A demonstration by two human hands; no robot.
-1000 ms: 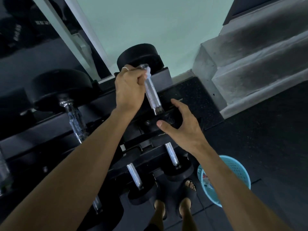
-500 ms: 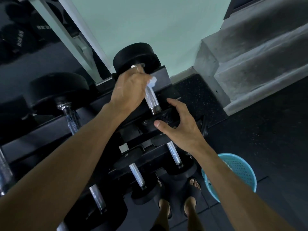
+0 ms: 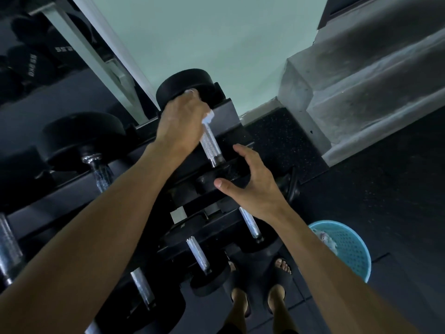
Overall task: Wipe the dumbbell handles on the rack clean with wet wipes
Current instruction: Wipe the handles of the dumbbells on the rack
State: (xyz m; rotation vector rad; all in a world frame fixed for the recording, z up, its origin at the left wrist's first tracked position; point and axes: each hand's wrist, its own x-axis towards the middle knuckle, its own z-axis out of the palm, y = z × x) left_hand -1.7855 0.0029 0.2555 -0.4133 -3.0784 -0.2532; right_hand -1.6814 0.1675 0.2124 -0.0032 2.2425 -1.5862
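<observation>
the left hand (image 3: pixel 179 124) is curled round the far end of a dumbbell handle (image 3: pixel 210 143) on the rack (image 3: pixel 228 116), with a white wet wipe (image 3: pixel 209 116) bunched under its fingers (only a corner shows). the right hand (image 3: pixel 250 182) rests on the dumbbell's near black head, just below the handle, fingers loosely spread. a blue basket (image 3: pixel 349 247) stands on the floor, below and right of the handle.

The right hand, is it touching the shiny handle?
Apart. The head view shows dark rack between the right hand and the handle; only the left hand grips it, with a wipe.
</observation>
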